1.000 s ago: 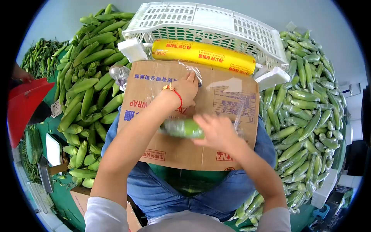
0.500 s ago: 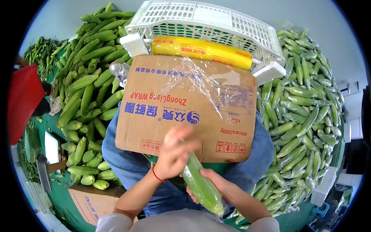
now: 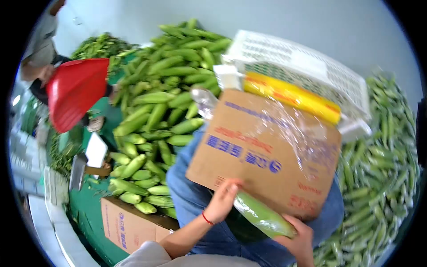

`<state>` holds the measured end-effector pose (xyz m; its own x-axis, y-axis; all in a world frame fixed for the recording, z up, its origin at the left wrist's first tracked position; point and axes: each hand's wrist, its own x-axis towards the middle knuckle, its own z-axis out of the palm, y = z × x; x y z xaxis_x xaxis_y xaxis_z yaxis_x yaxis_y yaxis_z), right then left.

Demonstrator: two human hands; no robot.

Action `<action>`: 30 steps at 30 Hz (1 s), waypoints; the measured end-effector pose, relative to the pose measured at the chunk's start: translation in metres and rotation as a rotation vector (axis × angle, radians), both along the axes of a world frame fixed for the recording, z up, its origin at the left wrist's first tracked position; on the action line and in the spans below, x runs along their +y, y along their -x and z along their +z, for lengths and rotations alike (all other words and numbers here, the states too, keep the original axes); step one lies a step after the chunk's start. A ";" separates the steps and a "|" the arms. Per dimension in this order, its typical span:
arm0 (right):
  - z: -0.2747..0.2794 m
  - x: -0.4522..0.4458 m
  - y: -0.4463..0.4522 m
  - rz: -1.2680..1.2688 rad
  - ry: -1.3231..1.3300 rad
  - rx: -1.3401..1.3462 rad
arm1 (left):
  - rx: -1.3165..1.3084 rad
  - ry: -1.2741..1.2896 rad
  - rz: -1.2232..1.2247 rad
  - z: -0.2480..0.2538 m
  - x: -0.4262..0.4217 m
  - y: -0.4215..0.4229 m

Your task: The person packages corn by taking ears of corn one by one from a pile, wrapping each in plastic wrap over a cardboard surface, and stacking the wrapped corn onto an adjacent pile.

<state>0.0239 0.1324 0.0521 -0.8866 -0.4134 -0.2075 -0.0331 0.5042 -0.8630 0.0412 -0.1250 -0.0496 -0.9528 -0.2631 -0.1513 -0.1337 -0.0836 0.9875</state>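
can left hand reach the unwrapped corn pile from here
Probably yes: the right hand supports the wrapped corn, so the left hand looks free to leave it; only the left knee seems to lie between that hand and the unwrapped corn pile.

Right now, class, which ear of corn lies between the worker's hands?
The film-wrapped ear of corn by the printed cardboard, right hand gripping one end, left hand at the other. Others lie heaped: unwrapped ears at left, film-covered ears at right.

Produce packing area, corn heap point(image 3: 154, 98), yellow film roll point(image 3: 291, 96)
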 end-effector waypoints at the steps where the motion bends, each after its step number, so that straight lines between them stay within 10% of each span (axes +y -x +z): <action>1: 0.000 0.015 0.006 0.050 -0.026 0.259 | -0.089 -0.325 -0.032 -0.004 -0.002 -0.013; 4: -0.006 0.013 0.035 -0.023 0.408 0.720 | -0.584 -0.705 -0.444 0.022 0.010 -0.035; 6: 0.008 -0.008 0.043 -0.058 0.936 0.504 | -0.824 -0.798 -0.727 0.025 0.018 -0.047; 9: 0.032 -0.002 0.021 -0.072 0.918 -0.028 | -1.208 -0.422 -0.437 0.063 0.033 -0.054; 11: 0.010 -0.001 0.019 -0.268 0.905 -0.199 | -0.890 -0.604 -0.684 0.059 -0.002 -0.041; 13: 0.000 -0.016 0.035 -0.542 1.375 -0.134 | -0.275 -0.335 -0.443 0.102 0.020 -0.019; 14: -0.006 -0.017 0.034 -0.626 1.404 -0.075 | -0.492 -0.144 -0.750 0.116 0.002 0.002; 17: -0.038 -0.043 0.016 -0.740 1.434 -0.103 | 0.116 0.243 -0.817 0.101 0.082 0.046; 19: -0.034 -0.002 0.009 -0.985 0.882 0.059 | 0.471 0.735 -0.996 0.119 0.130 0.082; 22: -0.019 0.123 0.015 -1.351 1.435 -0.188 | 0.518 0.783 -1.084 0.119 0.157 0.090; 26: -0.037 0.386 0.024 -1.344 0.852 0.480 | 0.360 0.816 -0.765 0.070 0.112 0.083; 30: -0.019 0.575 0.063 -1.899 1.151 0.875 | 0.285 1.117 -0.546 0.018 0.043 0.072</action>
<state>-0.0390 0.7075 0.0326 0.0007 0.9954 -0.0962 -0.6572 -0.0721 -0.7503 -0.0303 -0.0823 -0.0312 -0.9391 0.3202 0.1250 0.3394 0.8065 0.4840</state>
